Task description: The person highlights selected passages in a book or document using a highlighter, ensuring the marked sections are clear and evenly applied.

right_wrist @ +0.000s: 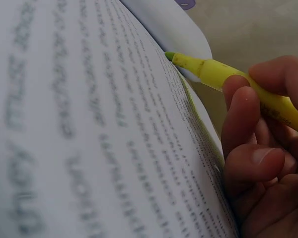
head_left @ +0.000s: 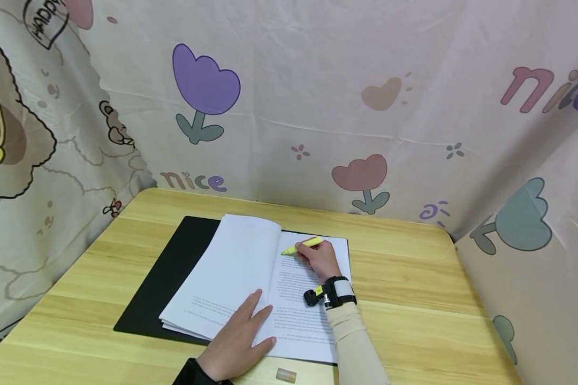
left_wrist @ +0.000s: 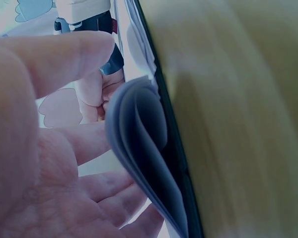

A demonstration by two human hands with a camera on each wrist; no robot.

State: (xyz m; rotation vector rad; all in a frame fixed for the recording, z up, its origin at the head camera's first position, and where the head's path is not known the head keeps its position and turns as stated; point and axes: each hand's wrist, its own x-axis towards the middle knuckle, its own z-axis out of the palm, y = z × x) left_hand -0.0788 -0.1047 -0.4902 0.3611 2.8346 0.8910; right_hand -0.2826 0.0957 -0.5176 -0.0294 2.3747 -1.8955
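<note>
The marker (head_left: 310, 243) slants over the upper part of the right page (head_left: 296, 321), pinched in the right hand (head_left: 321, 260), presumably for fine control of its tip. The left hand (head_left: 238, 339), fingers spread across the fold, probably stops the left pages (head_left: 231, 262) springing over; a folder (head_left: 151, 297) lies beneath.

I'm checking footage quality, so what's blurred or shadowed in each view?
Head view: mostly crisp, with soft shadow down the printed fabric at right; left wrist view: bluish cast, the tabletop soft; right wrist view: nearest print on the page blurred, the yellow highlighter clearer.
</note>
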